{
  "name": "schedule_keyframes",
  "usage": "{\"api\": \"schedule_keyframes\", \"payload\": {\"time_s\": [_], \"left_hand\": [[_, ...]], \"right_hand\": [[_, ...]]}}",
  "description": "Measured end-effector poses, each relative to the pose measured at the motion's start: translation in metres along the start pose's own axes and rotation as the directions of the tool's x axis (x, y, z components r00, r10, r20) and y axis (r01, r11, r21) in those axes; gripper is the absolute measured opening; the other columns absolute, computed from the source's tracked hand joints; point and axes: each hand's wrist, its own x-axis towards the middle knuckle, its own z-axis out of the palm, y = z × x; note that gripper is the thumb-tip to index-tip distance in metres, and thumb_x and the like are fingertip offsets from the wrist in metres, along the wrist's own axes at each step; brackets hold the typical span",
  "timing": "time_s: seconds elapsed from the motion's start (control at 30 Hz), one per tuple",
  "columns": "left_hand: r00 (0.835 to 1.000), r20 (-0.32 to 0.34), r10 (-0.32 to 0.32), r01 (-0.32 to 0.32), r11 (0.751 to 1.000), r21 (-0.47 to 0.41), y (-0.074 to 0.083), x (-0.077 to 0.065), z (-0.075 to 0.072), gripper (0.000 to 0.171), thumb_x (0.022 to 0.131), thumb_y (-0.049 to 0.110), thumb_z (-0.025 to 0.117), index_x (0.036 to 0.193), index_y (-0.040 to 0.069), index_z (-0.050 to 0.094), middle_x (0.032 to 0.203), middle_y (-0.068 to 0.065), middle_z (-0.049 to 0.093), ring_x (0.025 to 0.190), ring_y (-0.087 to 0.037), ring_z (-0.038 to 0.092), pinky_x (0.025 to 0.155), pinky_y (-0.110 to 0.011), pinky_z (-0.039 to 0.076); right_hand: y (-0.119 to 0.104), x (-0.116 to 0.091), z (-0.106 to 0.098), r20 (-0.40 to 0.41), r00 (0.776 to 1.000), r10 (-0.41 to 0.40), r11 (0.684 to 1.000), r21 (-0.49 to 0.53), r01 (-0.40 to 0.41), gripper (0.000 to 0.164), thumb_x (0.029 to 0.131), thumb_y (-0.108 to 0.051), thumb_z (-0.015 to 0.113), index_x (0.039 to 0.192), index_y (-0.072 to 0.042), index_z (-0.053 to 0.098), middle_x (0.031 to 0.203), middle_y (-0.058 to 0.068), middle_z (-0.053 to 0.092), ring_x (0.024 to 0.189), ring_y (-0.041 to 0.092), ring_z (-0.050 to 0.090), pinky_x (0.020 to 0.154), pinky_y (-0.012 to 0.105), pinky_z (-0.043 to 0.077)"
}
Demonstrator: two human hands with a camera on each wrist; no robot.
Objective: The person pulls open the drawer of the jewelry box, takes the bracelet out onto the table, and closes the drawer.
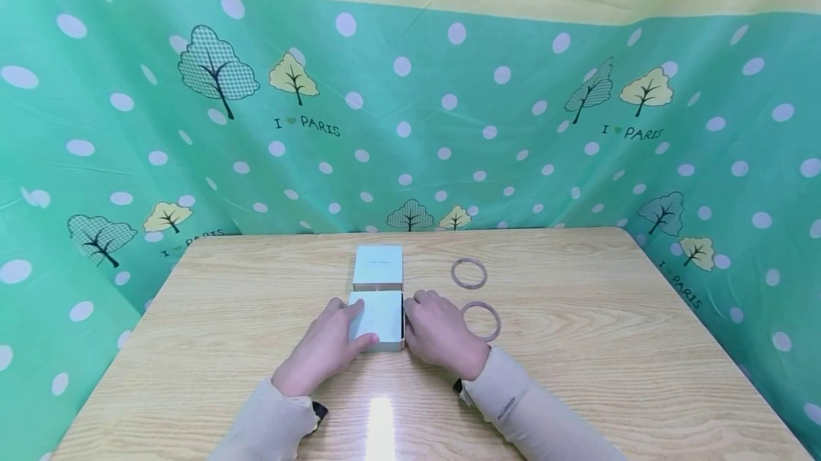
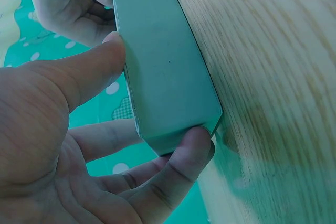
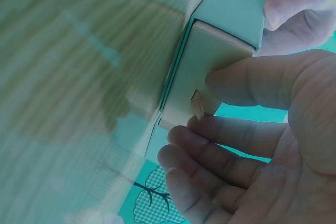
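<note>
My left hand (image 1: 323, 348) grips a pale blue drawer-style gift box (image 1: 380, 317) on the table, thumb along its near side and other fingers over its left end. In the right wrist view, the box's cream drawer front (image 3: 184, 72) faces my right hand (image 3: 247, 135), framed by the blue sleeve. A small ribbon pull tab (image 3: 197, 103) sticks out of that front. Right thumb and index finger close around the tab, the remaining fingers curled below. Just behind stands a second pale blue box (image 1: 378, 266) with faint lettering on its lid.
Two pinkish-mauve bangles lie flat to the right: the far bangle (image 1: 485, 273) beside the rear box, the near bangle (image 1: 481, 303) partly behind my right wrist. The wooden table (image 1: 256, 283) ends at a green polka-dot curtain (image 1: 359, 183).
</note>
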Motion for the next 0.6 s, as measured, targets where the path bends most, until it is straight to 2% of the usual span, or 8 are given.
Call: {"api": "schedule_keyframes", "payload": {"time_s": [0.4, 0.6], "left_hand": [[1.000, -0.004, 0.008, -0.008, 1.000, 0.000, -0.0006, -0.0003, -0.0003, 0.070, 0.083, 0.036, 0.074, 0.136, -0.003, 0.050, 0.104, -0.016, 0.053, 0.080, -0.017, 0.050, 0.076, -0.036, 0.049], [1.000, -0.004, 0.011, -0.011, 1.000, 0.003, -0.0007, -0.0003, -0.0001, 0.070, 0.083, 0.036, 0.074, 0.136, -0.003, 0.050, 0.104, -0.016, 0.053, 0.080, -0.017, 0.050, 0.077, -0.035, 0.049]], "right_hand": [[-0.0025, 0.0009, 0.0008, 0.003, 1.000, -0.003, 1.000, 0.003, 0.003, 0.010, 0.088, -0.017, 0.060, 0.084, -0.009, 0.065, 0.072, -0.002, 0.050, 0.063, 0.014, 0.044, 0.052, 0.026, 0.040], [-0.0026, 0.0008, 0.0005, -0.011, 1.000, -0.013, 1.000, -0.006, 0.013, 0.008, 0.087, -0.015, 0.061, 0.081, -0.010, 0.064, 0.070, -0.002, 0.049, 0.062, 0.013, 0.044, 0.050, 0.025, 0.038]]}}
